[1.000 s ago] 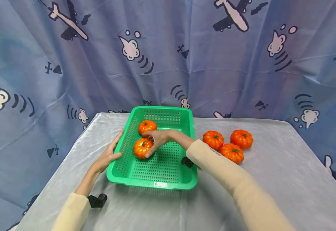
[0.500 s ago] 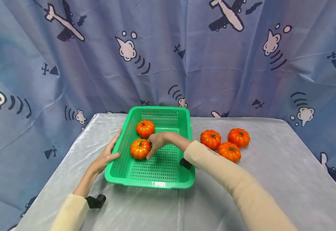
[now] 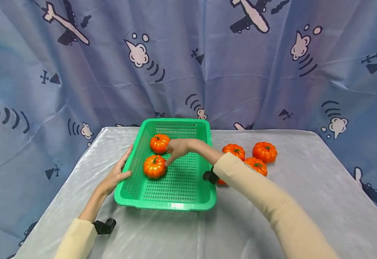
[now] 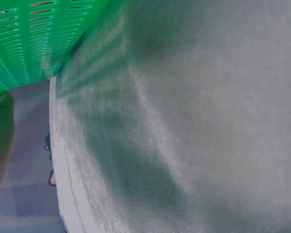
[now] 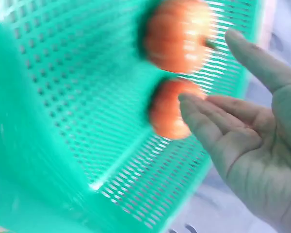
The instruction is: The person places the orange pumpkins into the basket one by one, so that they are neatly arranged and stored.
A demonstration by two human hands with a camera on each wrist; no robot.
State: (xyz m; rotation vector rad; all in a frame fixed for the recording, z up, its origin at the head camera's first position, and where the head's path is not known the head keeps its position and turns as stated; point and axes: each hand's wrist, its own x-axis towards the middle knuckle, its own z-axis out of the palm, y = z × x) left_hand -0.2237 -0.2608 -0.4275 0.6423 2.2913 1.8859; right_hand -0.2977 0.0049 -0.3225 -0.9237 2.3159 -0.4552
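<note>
Behind everything hangs a blue curtain (image 3: 162, 90) printed with airplanes, then a silvery-draped table (image 3: 305, 187) with a green basket (image 3: 166, 205) on it. The left hand (image 3: 112, 178) lies straight-fingered along the basket's outer wall, whose slots show close up from the left wrist. Inside, the right hand (image 3: 177, 148) grasps nothing; only its own wrist camera shows the bare palm. Two pumpkins (image 3: 155, 166) sit in the basket; only the head view shows more pumpkins (image 3: 264, 152) to its right. The sleeve lettering (image 3: 250, 167) is too small to read.

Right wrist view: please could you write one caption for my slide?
Two orange pumpkins inside a perforated green basket, with the right hand close beside them.
</note>
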